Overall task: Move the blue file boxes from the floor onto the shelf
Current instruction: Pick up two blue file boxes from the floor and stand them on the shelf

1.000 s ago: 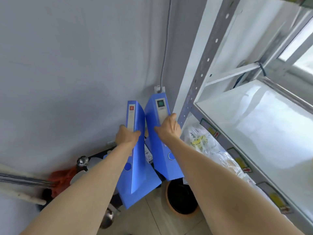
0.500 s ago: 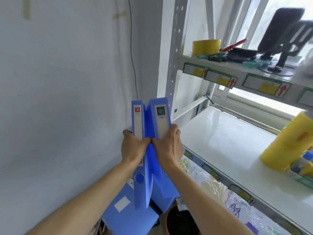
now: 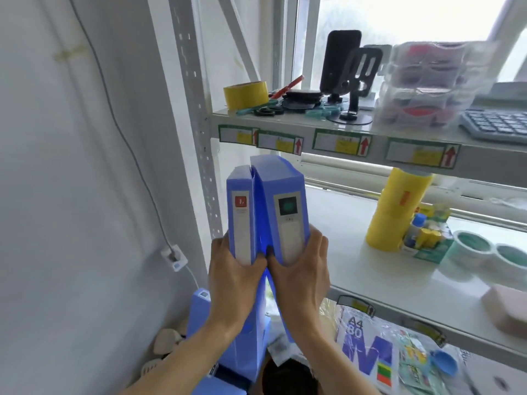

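I hold two blue file boxes upright and side by side in the air, spines toward me. My left hand [image 3: 232, 276] grips the left file box [image 3: 241, 215], which has a red spine label. My right hand [image 3: 299, 276] grips the right file box [image 3: 286, 206], which has a green spine label. Both boxes hover at the left end of the white middle shelf [image 3: 342, 252], just in front of its edge and beside the grey shelf post [image 3: 199, 132]. More blue file boxes [image 3: 199, 312] stand on the floor below, partly hidden by my arms.
On the middle shelf stand stacked yellow tape rolls [image 3: 396, 212], small bottles and green tape rolls [image 3: 470, 246]. The upper shelf holds a yellow tape roll [image 3: 245, 94], a phone stand, plastic containers and a keyboard [image 3: 496, 126]. Below lie A4 paper packs [image 3: 368, 354]. A grey wall with a cable is at left.
Both hands have lifted the two file boxes from near the floor up to the height of the middle shelf. The boxes came together side by side, and my view rose with them.
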`<state>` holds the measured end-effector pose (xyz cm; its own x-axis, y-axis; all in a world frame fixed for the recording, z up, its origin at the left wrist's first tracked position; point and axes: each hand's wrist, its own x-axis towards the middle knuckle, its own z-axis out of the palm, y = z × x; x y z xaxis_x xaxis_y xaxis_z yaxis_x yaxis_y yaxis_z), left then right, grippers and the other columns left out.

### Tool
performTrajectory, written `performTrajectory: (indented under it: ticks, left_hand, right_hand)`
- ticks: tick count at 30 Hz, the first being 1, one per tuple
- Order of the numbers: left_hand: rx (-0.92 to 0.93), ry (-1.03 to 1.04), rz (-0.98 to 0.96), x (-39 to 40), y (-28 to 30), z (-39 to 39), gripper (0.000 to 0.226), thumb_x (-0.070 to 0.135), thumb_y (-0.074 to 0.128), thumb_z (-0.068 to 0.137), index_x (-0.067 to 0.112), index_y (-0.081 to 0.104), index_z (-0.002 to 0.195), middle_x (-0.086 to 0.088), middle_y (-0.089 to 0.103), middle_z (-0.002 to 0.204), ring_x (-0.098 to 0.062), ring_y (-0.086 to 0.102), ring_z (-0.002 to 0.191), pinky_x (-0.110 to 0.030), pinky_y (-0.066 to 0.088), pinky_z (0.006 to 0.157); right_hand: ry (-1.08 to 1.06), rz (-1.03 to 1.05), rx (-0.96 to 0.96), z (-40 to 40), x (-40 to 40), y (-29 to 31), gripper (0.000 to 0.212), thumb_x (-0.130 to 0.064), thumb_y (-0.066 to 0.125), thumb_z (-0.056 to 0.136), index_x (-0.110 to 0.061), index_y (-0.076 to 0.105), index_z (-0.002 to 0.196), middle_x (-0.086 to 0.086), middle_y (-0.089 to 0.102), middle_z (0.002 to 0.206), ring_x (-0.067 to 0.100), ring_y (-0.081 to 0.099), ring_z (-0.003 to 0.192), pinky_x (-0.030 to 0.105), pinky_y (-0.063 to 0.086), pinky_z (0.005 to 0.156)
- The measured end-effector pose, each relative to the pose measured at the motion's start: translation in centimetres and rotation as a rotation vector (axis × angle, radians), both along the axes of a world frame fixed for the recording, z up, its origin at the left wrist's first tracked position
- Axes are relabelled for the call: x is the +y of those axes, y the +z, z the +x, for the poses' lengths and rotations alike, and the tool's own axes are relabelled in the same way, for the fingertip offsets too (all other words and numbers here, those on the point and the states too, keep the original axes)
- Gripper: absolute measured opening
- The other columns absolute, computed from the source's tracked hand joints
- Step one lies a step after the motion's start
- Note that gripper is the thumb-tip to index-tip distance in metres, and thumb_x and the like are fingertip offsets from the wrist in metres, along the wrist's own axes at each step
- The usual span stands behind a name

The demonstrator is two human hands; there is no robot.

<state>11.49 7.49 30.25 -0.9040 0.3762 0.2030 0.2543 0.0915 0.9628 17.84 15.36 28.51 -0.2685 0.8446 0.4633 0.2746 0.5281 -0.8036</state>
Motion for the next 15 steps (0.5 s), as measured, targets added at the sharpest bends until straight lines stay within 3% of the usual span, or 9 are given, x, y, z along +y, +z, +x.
performTrajectory:
  ticks: [4, 9, 15]
  left_hand:
    - [0.040, -0.012, -0.009, 3.4, -0.9, -1.3, 0.050, 0.021, 0.078, 0.076, 0.012, 0.056, 0.121, -0.007, 0.064, 0.105, -0.026, 0.067, 0.096, -0.032, 0.059, 0.078]
    - [0.055, -0.069, 0.008, 7.7, -1.9, -4.4, 0.057, 0.025, 0.075, 0.080, 0.017, 0.052, 0.131, -0.005, 0.065, 0.118, -0.025, 0.065, 0.106, -0.040, 0.059, 0.089]
    - [0.042, -0.137, 0.019, 12.7, -2.9, -9.1, 0.067, 0.041, 0.068, 0.077, 0.021, 0.049, 0.137, -0.003, 0.064, 0.127, -0.025, 0.063, 0.115, -0.045, 0.057, 0.092]
  right_hand:
    - [-0.029, -0.046, 0.109, -1.8, 2.5, -1.1, 0.063, -0.037, 0.078, 0.073, -0.036, 0.040, 0.123, -0.021, 0.040, 0.104, 0.003, 0.047, 0.087, 0.026, 0.045, 0.066]
    - [-0.011, -0.079, 0.178, -5.3, 6.5, -2.2, 0.067, -0.035, 0.079, 0.072, -0.037, 0.037, 0.124, -0.021, 0.047, 0.106, 0.016, 0.055, 0.102, 0.037, 0.053, 0.079]
    - [-0.013, -0.125, 0.216, -9.9, 11.1, -3.2, 0.066, -0.038, 0.076, 0.076, -0.039, 0.035, 0.128, -0.033, 0.045, 0.107, 0.011, 0.054, 0.096, 0.050, 0.053, 0.087]
